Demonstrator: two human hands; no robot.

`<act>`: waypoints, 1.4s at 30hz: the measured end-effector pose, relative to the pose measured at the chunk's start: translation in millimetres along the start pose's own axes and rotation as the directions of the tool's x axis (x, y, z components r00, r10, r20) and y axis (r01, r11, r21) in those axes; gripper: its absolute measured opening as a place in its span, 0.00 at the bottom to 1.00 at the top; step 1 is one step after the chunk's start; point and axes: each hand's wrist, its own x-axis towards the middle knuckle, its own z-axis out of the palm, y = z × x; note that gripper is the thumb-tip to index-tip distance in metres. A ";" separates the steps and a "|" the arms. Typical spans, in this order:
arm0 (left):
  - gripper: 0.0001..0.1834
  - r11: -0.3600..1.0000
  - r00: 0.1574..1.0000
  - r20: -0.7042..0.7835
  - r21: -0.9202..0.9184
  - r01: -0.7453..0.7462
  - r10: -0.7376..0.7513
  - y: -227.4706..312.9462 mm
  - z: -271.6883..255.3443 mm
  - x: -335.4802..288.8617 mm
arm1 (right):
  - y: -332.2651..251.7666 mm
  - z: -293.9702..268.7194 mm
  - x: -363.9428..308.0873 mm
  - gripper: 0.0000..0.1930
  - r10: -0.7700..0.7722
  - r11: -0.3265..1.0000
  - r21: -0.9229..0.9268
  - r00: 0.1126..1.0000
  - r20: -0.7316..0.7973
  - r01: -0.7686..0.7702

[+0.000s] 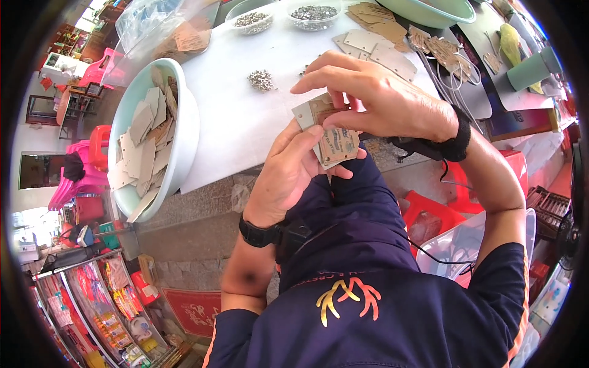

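Observation:
My left hand [283, 168] grips a small stack of cardboard pieces, thumb on top and fingers beneath. The upper piece is a printed brown card [341, 146] with small holes; a grey card [304, 115] shows beyond its edge. My right hand [383, 101] arches over the stack. Its index finger is raised and bent, while the thumb and other fingers close together at the brown card. What lies between those fingertips is too small or hidden to make out. On the table just beyond the hands is a little pile of silvery metal fasteners [261, 80].
A pale basin [191, 132] full of cut cards stands at the left of the white table [224, 132]. Two clear tubs [232, 23] [338, 23] of metal parts sit at the back. Grey cards [392, 60], cables [451, 92] and a green cup [532, 70] lie to the right.

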 end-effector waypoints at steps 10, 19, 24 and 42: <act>0.24 0.989 0.986 -0.089 0.058 -0.135 0.140 2.7 -1.9 -5.1 | 3.7 21.6 -29.3 0.11 0.515 0.820 0.368 0.845 -0.142 -0.438; 0.21 0.985 0.990 -0.094 0.146 -0.092 0.107 -1.7 -2.1 -6.6 | -16.8 19.4 -22.2 0.08 0.499 0.862 0.199 0.849 -0.177 -0.465; 0.21 0.983 0.986 -0.126 0.163 -0.088 0.109 -1.7 0.6 -7.4 | -12.7 29.6 -20.2 0.09 0.412 0.911 0.122 0.874 -0.259 -0.393; 0.20 0.899 0.879 -0.197 0.034 -0.436 0.434 -3.3 -4.7 -9.6 | -19.8 48.5 -22.1 0.14 0.448 0.894 0.183 0.828 -0.337 -0.410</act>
